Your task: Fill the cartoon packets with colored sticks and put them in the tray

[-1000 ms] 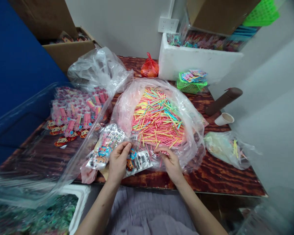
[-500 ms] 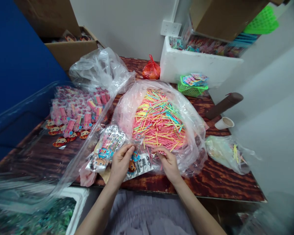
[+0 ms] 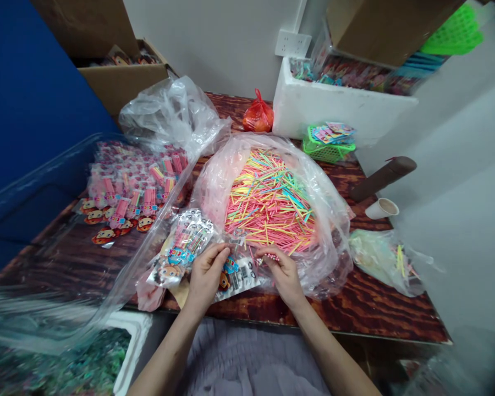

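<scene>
My left hand (image 3: 208, 272) is closed in a pinch on a printed plastic pouch (image 3: 245, 275) with a cartoon face and a barcode; part of the pouch is hidden behind the fingers. To its right, my right hand (image 3: 284, 276) is closed round a small bundle of thin pink sticks (image 3: 271, 256), whose ends show at the fingertips. Just beyond both hands lies a big heap of pink, yellow, green and blue sticks (image 3: 272, 203) in an opened clear bag (image 3: 330, 192). More silver printed pouches (image 3: 190, 236) are stacked left of my left hand.
Filled pink packets (image 3: 124, 181) are piled on the left. At the right stand a brown flask (image 3: 383, 179), a paper cup (image 3: 381, 209) and a plastic bag (image 3: 371, 253). Behind are a red bag (image 3: 258, 115), a green basket (image 3: 328, 151) and a white foam box (image 3: 338, 107).
The whole view has shifted slightly, with background things now a little farther right. Both hands keep nearly the same pose and hold the same things.
</scene>
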The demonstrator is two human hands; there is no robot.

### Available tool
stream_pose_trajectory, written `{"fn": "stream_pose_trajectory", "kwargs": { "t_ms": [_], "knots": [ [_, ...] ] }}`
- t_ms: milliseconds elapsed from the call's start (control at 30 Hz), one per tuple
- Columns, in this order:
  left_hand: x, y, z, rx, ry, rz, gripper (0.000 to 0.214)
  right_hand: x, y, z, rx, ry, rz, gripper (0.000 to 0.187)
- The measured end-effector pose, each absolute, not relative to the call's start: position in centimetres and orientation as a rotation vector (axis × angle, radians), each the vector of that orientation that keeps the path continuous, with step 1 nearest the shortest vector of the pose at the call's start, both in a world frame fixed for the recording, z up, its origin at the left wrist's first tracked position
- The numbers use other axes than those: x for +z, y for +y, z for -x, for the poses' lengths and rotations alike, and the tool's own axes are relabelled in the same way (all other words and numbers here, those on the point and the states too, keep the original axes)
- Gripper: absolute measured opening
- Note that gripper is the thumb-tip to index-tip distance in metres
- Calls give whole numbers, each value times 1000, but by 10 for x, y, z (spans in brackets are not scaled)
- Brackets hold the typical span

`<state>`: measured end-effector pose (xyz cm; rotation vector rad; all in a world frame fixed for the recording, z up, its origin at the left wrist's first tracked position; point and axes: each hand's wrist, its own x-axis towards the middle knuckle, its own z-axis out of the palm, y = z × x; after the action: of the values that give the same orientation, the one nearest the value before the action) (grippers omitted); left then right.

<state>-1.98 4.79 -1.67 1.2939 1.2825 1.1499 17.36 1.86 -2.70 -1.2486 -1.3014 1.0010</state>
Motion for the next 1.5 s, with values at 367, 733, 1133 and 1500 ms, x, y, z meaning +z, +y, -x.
{"fn": "stream_pose_trajectory", "kwargs": {
  "t_ms": [367,733,1133,1500],
  "knots": [
    [-4,44,15,1087,1236,-1598,16,-4,45,-188,1012,-961,1115,10],
    [-9,40,5,1030,1158,-1567,18,38,61,-155,1524,-518,712,12],
    [-7,34,7,1068,1149,-1545,18,50,44,-152,1456,-696,1028,19],
    [-6,36,9,1183,1122,-1219,17,47,31,-134,1099,-1170,1231,22]
  ]
}}
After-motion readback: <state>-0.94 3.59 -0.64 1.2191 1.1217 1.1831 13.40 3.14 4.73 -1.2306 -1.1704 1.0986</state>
